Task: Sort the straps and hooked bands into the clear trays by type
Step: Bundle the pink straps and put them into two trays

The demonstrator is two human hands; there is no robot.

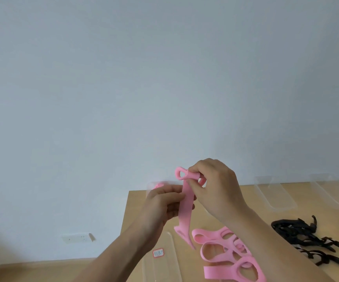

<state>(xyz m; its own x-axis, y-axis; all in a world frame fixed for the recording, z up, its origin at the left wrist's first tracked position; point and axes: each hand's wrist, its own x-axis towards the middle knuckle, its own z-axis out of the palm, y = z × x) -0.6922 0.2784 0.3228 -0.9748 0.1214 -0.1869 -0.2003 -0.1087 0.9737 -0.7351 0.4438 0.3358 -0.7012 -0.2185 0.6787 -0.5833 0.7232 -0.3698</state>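
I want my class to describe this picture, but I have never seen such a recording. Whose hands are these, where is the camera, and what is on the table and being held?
There is no machine here. A person wears a camera on the head, looking forward and down, so you see their own arms. The left hand and right hand both pinch one pink strap, raised above a wooden table. The right hand grips its looped top end. On the table lie more pink straps, a tangle of black hooked bands, clear trays at the back and a labelled clear tray nearer.
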